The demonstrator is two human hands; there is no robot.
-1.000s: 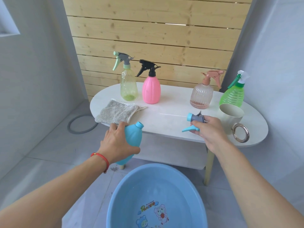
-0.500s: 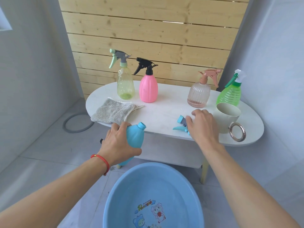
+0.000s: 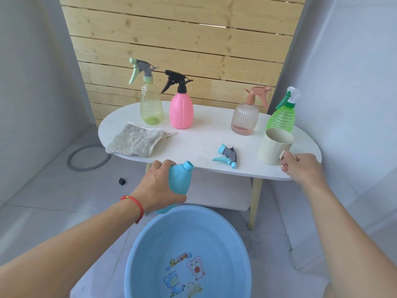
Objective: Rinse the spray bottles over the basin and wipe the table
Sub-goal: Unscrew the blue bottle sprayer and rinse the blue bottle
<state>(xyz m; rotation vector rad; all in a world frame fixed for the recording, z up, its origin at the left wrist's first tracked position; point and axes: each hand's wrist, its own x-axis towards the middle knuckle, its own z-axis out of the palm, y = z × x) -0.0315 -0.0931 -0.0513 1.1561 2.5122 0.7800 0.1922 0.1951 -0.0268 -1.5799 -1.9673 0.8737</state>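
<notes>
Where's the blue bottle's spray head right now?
The spray head lies on the table near its front edge, right of centre, between the blue bottle and the cup; neither hand touches it.

On the floor of my blue basin [image 3: 240,250], above the cartoon animals, colourful lettering sits too blurred to read.

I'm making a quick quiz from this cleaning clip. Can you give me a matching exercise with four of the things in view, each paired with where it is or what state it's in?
Things:
1. Uncapped blue plastic bottle
2. Blue and grey spray trigger head
3. Grey folded cloth
4. Cream mug with a metal handle

Places or states:
A. Lying on the white oval table, near its left end
B. Handle gripped by the right hand
C. Held in the left hand
D. Lying loose on the table, near its front edge

Pairs: 1-C, 2-D, 3-A, 4-B
</notes>
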